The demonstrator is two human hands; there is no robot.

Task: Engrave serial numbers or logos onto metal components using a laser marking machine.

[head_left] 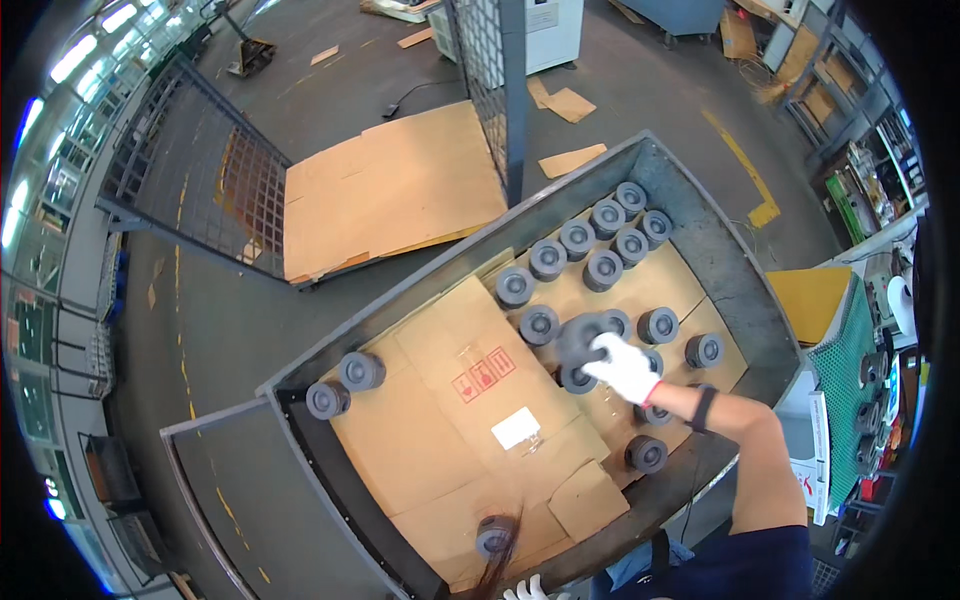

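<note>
My right hand (625, 370), in a white glove, grips a dark grey piston (578, 338), blurred by motion, above the right half of a big metal bin (330, 365). Beneath and around it stand several more round grey pistons, such as one piston (658, 325) just to the right. They rest upright on cardboard lining the bin. My left hand (527, 590), also gloved, shows only its fingertips at the lower edge, apart and by the bin's near rim. A lone piston (494, 535) stands close to it, partly covered by dark strands of hair.
A cardboard sheet (470, 400) covers the bin's left half, with two pistons (345, 385) at its far left corner. Beyond the bin stands a mesh-sided cart (395, 185) bearing cardboard. At right, a green-topped bench (845, 370) holds more round parts.
</note>
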